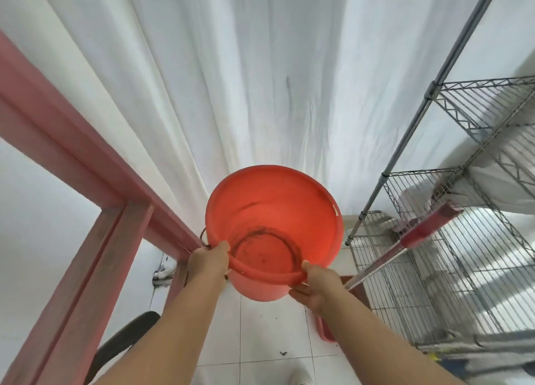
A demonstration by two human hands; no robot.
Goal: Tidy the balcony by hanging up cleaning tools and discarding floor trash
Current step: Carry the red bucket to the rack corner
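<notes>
An empty orange-red plastic bucket point(275, 211) is held up in front of me, its mouth tilted toward the camera, with a dark ring of grime on its bottom. My left hand point(210, 261) grips the near rim on the left, beside a metal handle loop. The near rim on the right is in my right hand point(314, 284), thumb on top and fingers under the wall. A long tool with a red head and white handle point(405, 245) leans against the wire rack at the right. Small dark bits of trash point(282, 353) lie on the white floor tiles.
A white curtain point(231, 80) hangs straight ahead. A pink wooden frame point(95, 211) runs along the left. A chrome wire shelving rack point(463, 240) fills the right side. A red dustpan-like object point(325, 331) sits on the floor below my right arm, and a dark curved object point(121, 344) lies low left.
</notes>
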